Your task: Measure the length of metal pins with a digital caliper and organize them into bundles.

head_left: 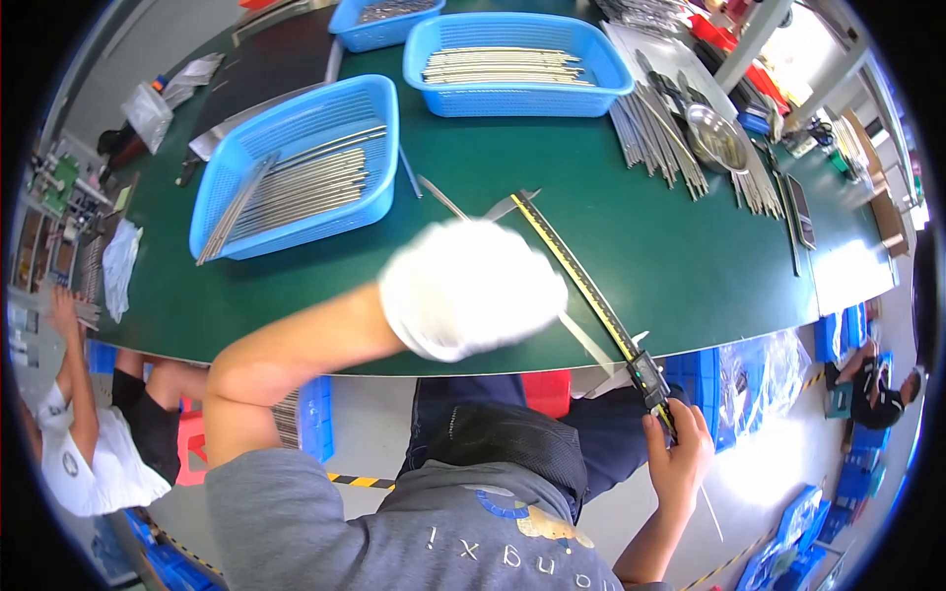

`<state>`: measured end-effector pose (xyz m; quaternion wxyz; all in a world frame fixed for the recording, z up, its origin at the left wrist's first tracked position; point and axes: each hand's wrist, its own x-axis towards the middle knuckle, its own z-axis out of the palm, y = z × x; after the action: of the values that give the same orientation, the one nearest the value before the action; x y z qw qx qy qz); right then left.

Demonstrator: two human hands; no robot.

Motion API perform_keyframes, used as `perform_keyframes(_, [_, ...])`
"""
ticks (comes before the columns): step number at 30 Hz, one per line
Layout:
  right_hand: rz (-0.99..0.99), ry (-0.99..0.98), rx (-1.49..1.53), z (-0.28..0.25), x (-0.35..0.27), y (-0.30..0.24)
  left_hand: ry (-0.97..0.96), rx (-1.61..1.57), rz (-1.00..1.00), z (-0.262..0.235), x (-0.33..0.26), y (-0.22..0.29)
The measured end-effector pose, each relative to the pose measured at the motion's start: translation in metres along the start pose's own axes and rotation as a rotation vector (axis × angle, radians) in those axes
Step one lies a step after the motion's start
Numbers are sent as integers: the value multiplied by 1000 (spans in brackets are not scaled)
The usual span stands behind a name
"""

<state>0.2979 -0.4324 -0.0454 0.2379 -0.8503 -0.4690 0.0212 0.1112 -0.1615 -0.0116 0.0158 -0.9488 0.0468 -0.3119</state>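
Observation:
My left hand (473,286), in a white glove, hovers over the near edge of the green table, smeared by motion with its fingers indistinct. A thin metal rod (443,197) shows past the glove's far side. From its near right side a blurred pale strip (588,340) runs toward the caliper's sliding jaw; whether the glove grips either is unclear. My bare right hand (680,453) is closed around the display end of a digital caliper (581,281). Its jaws are spread far apart and its long scale reaches over the table. A thin light rod (711,514) sticks out below this hand.
Blue baskets of metal rods stand left (389,187) and at the back (517,103). Loose rods (655,143), a metal bowl (716,138) and a phone-like device (800,212) lie right. Blue crates (695,394) stand below the table. One person (103,433) sits left, another (877,394) far right.

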Motion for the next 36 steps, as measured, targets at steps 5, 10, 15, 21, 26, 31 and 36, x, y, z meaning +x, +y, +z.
perform_keyframes(5, [32,15,9,-1,-4,-1,2,-212,51,58,-12,31])
perform_keyframes(10, [32,10,-5,-2,-4,-4,7,-181,34,70,-17,26])
perform_keyframes(15, [23,13,-15,-2,-5,-3,-39,-186,-3,66,-20,27])
perform_keyframes(21, [50,-8,-13,-4,-6,-6,5,-197,-5,69,-22,27])
perform_keyframes(26, [23,28,30,-2,-8,-3,-105,-221,-35,64,-14,22])
perform_keyframes(31, [29,68,-2,6,-7,1,-31,-216,-24,63,-16,15])
perform_keyframes(36, [60,52,-18,7,-8,-6,-138,-230,-35,56,-12,14])
